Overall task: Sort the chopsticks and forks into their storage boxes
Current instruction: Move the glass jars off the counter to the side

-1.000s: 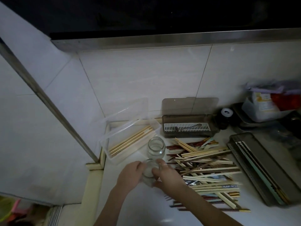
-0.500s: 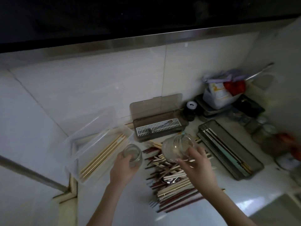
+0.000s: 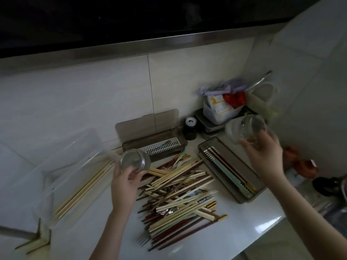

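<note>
Holding a small glass jar (image 3: pixel 135 162) tilted, left of centre frame, the left hand (image 3: pixel 126 182) has its fingers curled round the jar's base. Right hand (image 3: pixel 264 153), upper right of frame, grips a second glass jar (image 3: pixel 245 129) lifted above the counter (image 3: pixel 97 233), motion-blurred. Mixed chopsticks (image 3: pixel 180 188) lie heaped at centre, fork tines (image 3: pixel 143 241) showing at the heap's lower edge. Clear box (image 3: pixel 47 186) at left holds pale chopsticks. Brown box (image 3: pixel 155 145), lid up, sits above the heap; grey tray (image 3: pixel 242 197) at right holds dark and light chopsticks.
</note>
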Motion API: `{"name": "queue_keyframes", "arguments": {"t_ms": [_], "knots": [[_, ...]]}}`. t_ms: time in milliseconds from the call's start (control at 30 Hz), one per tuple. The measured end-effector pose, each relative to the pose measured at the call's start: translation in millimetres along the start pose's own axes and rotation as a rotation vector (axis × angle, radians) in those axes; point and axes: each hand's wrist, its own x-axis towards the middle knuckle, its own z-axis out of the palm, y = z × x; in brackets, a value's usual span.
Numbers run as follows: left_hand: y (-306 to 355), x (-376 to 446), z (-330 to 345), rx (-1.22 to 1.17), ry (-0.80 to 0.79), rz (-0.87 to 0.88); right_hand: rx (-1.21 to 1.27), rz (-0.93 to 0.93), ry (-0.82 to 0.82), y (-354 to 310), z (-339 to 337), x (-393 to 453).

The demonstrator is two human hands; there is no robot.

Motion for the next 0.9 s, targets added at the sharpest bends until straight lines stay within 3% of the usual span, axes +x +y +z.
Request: {"name": "queue_keyframes", "arguments": {"t_ms": [133, 467, 667, 800, 900], "knots": [[44.7, -2.2, 37.4, -0.042, -0.076, 0.015, -0.051, 0.035, -0.055, 28.0, -29.3, 58.9], [128.1, -14.2, 137.4, -0.153, -0.307, 0.054, -0.460, -0.107, -0.611, 112.6, -47.2, 153.8], [140.7, -18.8, 167.4, -0.110, -0.357, 0.052, -0.526, -0.142, -0.654, 145.4, -31.0, 157.1], [142.7, -19.3, 185.5, -0.083, -0.424, 0.086, -0.803, -0.291, -0.567, 156.8, -12.5, 151.2], [146.6, -20.2, 191.3, -0.043, -0.445, 0.092, -0.846, -0.269, -0.585, 167.2, -0.7, 148.2]]}}
